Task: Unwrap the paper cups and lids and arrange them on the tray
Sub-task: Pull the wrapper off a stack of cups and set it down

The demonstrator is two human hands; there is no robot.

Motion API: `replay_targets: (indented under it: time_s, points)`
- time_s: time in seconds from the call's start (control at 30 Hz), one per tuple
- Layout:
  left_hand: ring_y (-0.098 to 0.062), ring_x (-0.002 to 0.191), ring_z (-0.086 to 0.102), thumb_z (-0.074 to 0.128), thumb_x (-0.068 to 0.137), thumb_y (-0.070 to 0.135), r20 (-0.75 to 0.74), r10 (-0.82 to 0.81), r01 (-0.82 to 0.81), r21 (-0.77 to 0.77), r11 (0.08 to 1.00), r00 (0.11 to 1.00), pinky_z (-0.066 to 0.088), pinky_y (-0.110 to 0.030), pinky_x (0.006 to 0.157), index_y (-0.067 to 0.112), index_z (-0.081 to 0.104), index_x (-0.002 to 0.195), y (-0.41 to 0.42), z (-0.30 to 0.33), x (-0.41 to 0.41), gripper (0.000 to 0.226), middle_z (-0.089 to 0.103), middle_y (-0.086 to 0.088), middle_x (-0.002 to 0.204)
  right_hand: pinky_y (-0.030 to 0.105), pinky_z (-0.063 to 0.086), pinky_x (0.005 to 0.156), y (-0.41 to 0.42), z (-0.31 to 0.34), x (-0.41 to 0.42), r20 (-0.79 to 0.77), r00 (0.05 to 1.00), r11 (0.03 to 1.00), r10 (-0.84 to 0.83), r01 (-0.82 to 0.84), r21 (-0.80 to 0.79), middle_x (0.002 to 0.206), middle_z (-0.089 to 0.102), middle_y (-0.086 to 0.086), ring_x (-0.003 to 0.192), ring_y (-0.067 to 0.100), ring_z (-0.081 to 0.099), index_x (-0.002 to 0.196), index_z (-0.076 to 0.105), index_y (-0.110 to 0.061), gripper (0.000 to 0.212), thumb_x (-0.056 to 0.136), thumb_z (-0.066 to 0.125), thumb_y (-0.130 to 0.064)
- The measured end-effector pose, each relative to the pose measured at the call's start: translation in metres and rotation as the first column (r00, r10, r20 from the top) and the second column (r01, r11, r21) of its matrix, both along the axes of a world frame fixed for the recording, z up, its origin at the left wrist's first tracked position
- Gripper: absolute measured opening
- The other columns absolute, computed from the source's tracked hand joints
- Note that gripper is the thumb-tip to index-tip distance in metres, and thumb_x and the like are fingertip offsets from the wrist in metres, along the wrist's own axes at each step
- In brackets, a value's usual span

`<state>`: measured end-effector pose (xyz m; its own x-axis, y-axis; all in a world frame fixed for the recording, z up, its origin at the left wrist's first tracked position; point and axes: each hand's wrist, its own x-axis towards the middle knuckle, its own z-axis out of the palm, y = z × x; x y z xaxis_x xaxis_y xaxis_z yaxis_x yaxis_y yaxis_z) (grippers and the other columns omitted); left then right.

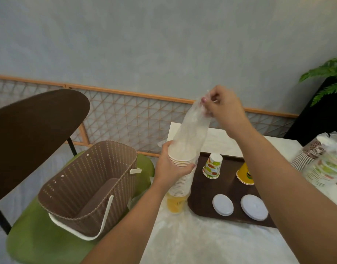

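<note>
Head | left hand point(170, 168) grips ribbed cup stack point(181, 180) | right hand point(223, 107) pinches clear wrap point(194, 126)

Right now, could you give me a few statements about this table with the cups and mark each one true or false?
1. The left hand grips the stack of paper cups. True.
2. The right hand rests flat on the table. False: it is raised, pinching the clear plastic sleeve above the stack.
3. Two white lids lie on the brown tray. True.
4. The brown basket stands on the tray. False: it sits on the green chair seat.
5. A patterned cup stands upside down on the tray. True.
</note>
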<state>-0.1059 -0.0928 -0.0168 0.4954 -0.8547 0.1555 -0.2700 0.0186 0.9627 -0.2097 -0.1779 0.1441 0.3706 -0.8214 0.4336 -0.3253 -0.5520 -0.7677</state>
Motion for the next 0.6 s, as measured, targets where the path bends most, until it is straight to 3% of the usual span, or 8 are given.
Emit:
replay_targets:
  time_s: [0.13, 0.23, 0.3, 0.33, 0.4, 0.5, 0.6]
  points:
    - [-0.011, 0.111, 0.053, 0.087, 0.06, 0.024, 0.043, -0.016, 0.016, -0.001, 1.0, 0.999, 0.041, -0.02, 0.086, 0.027, 0.04, 0.128, 0.0, -0.001, -0.005, 0.082, 0.056, 0.007, 0.119, 0.017, 0.052, 0.056, -0.008, 0.014, -0.006, 0.108, 0.992, 0.998, 0.064, -0.066, 0.011, 0.077, 0.061, 0.004, 0.052, 0.001, 0.06, 0.074, 0.052, -0.017, 0.025, 0.087, 0.061, 0.002]
    - [-0.01, 0.111, 0.05, 0.087, 0.061, 0.024, 0.054, -0.003, 0.003, 0.003, 1.0, 0.999, 0.039, -0.019, 0.087, 0.026, 0.039, 0.13, 0.001, 0.0, -0.005, 0.084, 0.052, 0.009, 0.121, 0.02, 0.054, 0.062, -0.008, 0.004, -0.011, 0.33, 0.942, 0.991, 0.066, -0.1, 0.085, 0.09, 0.061, 0.004, 0.061, 0.007, 0.062, 0.085, 0.057, -0.013, 0.021, 0.088, 0.055, 0.008]
    - [-0.009, 0.111, 0.048, 0.087, 0.061, 0.025, 0.065, -0.001, 0.0, 0.01, 1.0, 0.998, 0.038, -0.019, 0.087, 0.025, 0.038, 0.131, 0.001, 0.0, -0.004, 0.086, 0.052, 0.008, 0.122, 0.026, 0.057, 0.074, -0.008, -0.01, -0.017, 0.409, 0.911, 0.988, 0.051, -0.105, 0.111, 0.105, 0.057, 0.001, 0.077, 0.011, 0.066, 0.101, 0.056, -0.015, 0.02, 0.088, 0.06, -0.001]
    - [-0.009, 0.111, 0.049, 0.088, 0.06, 0.025, 0.063, 0.0, -0.001, 0.011, 1.0, 0.998, 0.038, -0.019, 0.087, 0.025, 0.038, 0.131, 0.001, -0.001, -0.004, 0.087, 0.052, 0.008, 0.122, 0.03, 0.056, 0.081, -0.007, -0.019, -0.021, 0.378, 0.924, 0.988, 0.056, -0.104, 0.11, 0.115, 0.054, 0.0, 0.091, 0.014, 0.065, 0.11, 0.053, -0.021, 0.028, 0.087, 0.066, -0.012]
    - [-0.008, 0.11, 0.049, 0.089, 0.058, 0.026, 0.048, 0.006, -0.007, 0.012, 1.0, 0.999, 0.037, -0.016, 0.086, 0.025, 0.039, 0.129, 0.0, -0.002, -0.004, 0.087, 0.053, 0.008, 0.119, 0.03, 0.053, 0.087, -0.002, -0.036, -0.025, 0.272, 0.957, 0.98, 0.105, -0.146, 0.135, 0.13, 0.046, -0.002, 0.109, 0.014, 0.059, 0.128, 0.039, -0.032, 0.065, 0.074, 0.076, -0.037]
    - [-0.005, 0.107, 0.053, 0.09, 0.056, 0.026, 0.038, 0.008, -0.008, 0.0, 1.0, 0.999, 0.038, -0.006, 0.078, 0.023, 0.043, 0.126, 0.0, -0.007, -0.003, 0.084, 0.057, 0.012, 0.115, 0.031, 0.052, 0.087, 0.009, -0.068, -0.024, 0.099, 0.985, 0.961, 0.14, -0.159, 0.228, 0.135, 0.045, -0.006, 0.112, 0.01, 0.056, 0.144, 0.016, -0.036, 0.107, 0.06, 0.081, -0.047]
    - [0.004, 0.099, 0.055, 0.09, 0.057, 0.024, 0.02, -0.01, 0.011, -0.016, 1.0, 1.0, 0.041, 0.0, 0.074, 0.03, 0.044, 0.123, 0.002, -0.015, -0.004, 0.08, 0.056, 0.022, 0.109, 0.024, 0.052, 0.081, 0.014, -0.101, -0.024, -0.036, 0.997, 0.962, 0.067, -0.055, 0.269, 0.124, 0.053, -0.004, 0.101, 0.01, 0.058, 0.143, 0.026, -0.026, 0.088, 0.073, 0.079, -0.034]
